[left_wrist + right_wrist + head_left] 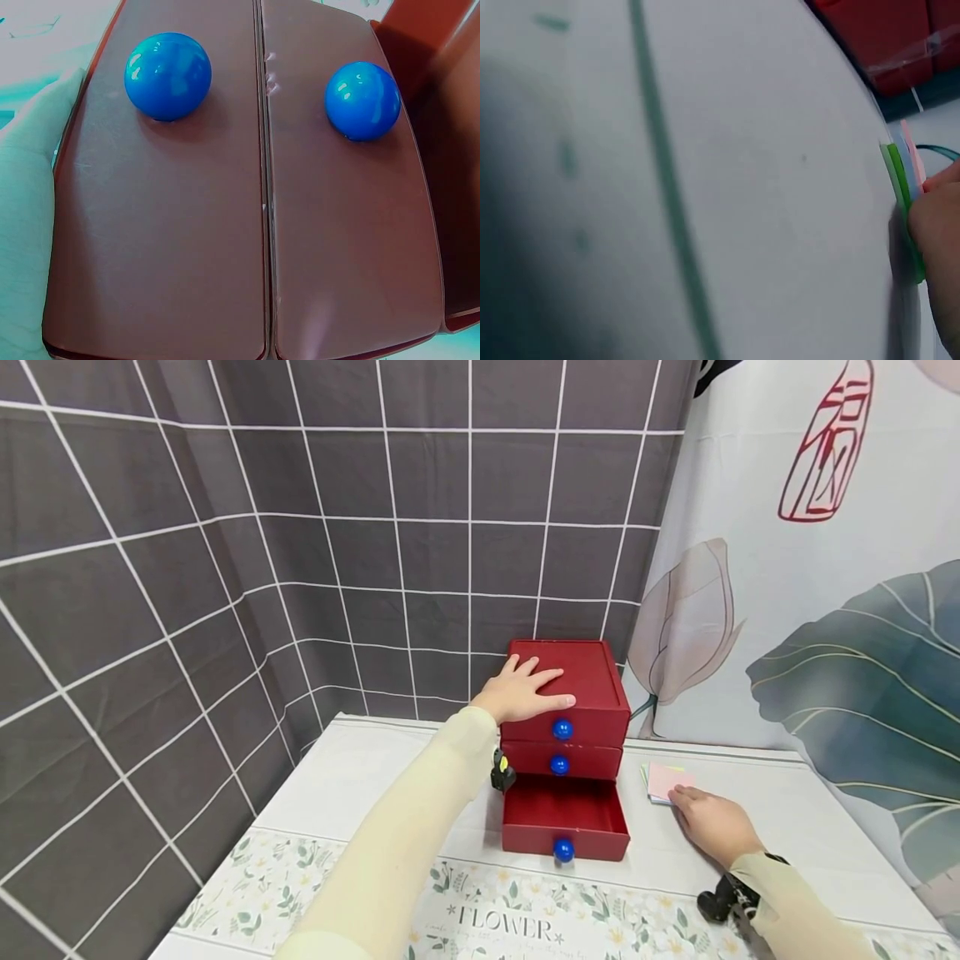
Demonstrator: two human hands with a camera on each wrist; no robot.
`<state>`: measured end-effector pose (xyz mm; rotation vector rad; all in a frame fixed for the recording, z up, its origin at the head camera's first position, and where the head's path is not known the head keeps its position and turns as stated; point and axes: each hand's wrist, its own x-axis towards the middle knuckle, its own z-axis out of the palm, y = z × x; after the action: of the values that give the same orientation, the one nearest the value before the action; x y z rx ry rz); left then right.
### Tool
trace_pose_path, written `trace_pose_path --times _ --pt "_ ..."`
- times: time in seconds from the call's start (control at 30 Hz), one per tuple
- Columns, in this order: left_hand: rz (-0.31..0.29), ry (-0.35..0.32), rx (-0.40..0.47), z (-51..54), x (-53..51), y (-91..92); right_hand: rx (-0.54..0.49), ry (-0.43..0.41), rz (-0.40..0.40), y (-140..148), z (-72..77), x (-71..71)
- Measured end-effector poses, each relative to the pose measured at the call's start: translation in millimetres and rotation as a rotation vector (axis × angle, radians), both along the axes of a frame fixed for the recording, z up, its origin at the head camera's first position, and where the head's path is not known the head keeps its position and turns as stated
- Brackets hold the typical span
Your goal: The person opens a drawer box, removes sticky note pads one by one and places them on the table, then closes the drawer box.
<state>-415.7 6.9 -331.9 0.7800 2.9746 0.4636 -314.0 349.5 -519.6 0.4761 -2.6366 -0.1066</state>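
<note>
A red three-drawer box with round blue knobs stands on the table, its bottom drawer pulled out and bare inside. My left hand rests on the box's top with fingers spread. The left wrist view shows the shut drawer fronts close up, with blue knobs, and part of the left hand at the edge. To the right of the box, my right hand grips the near edge of a small stack of sticky notes. Pink, blue and green sheets show beside the right hand in the right wrist view.
The white table has a flowered strip with the word FLOWER along its front. Dark gridded cloth hangs behind and to the left. A white curtain with leaf prints hangs at the right.
</note>
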Motion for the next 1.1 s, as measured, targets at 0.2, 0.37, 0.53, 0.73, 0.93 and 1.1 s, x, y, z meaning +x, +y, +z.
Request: trace_pose_path --times 0.2,0.37,0.53,0.73,0.93,1.1 --pt "-0.005 0.0 0.0 1.3 0.4 0.5 -0.044 -0.041 -0.03 -4 5.5 0.9" --pt "0.001 0.005 0.0 2.4 1.1 -0.4 -0.119 -0.11 -0.046 -10 16.6 -2.0" --pt "0.004 -0.004 0.007 3.3 3.4 -1.3 -0.206 -0.082 -0.04 -21 29.5 -0.9" --pt "0.004 -0.001 0.008 2.6 3.7 -1.4 -0.402 0.21 0.063 -55 49.2 9.5" --pt "-0.002 0.002 0.013 1.7 2.5 -0.5 -0.399 0.433 0.326 -94 57.2 26.8" --pt "-0.001 0.002 0.008 1.2 1.8 -0.3 -0.298 0.386 0.573 -122 46.3 43.3"
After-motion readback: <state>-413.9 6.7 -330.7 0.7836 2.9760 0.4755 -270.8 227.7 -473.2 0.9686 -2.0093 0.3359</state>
